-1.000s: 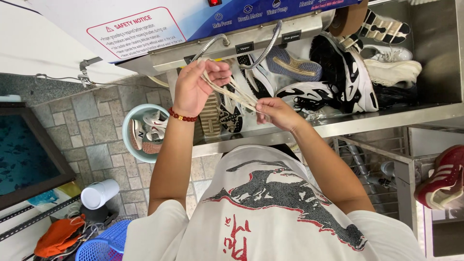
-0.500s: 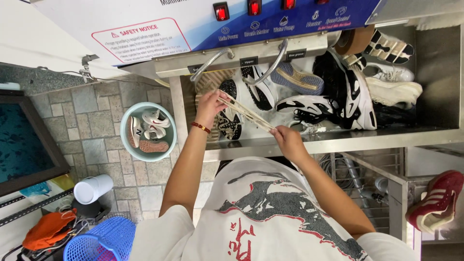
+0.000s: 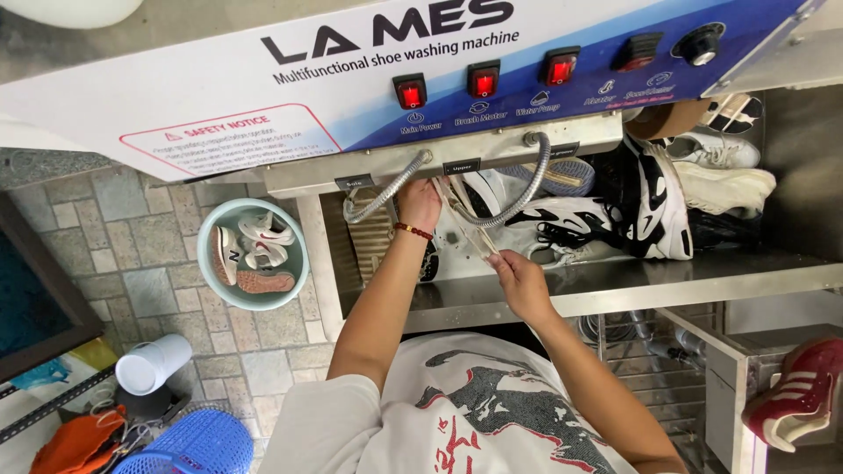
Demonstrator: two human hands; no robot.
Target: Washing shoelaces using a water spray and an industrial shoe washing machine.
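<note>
The shoelace, a pale flat strip, runs taut between my two hands over the steel trough of the shoe washing machine, its long axis slanting from upper left, up under the machine's front edge, down to lower right toward my body. My left hand sits at the far end, closed around the upper part of the lace just below the two ribbed metal hoses; I cannot see its fingertips clearly, but the fist looks closed on the strip. My right hand is the nearer one, pinching the lower end between thumb and fingers just above the trough's front lip. So the lace lies straight ahead and slightly left of the right hand, and down and right of the left. Beneath it lie wet trainers, black-and-white and white, heaped to the right. Off to the left, on the tiled floor, a pale blue basin holds small shoes.
</note>
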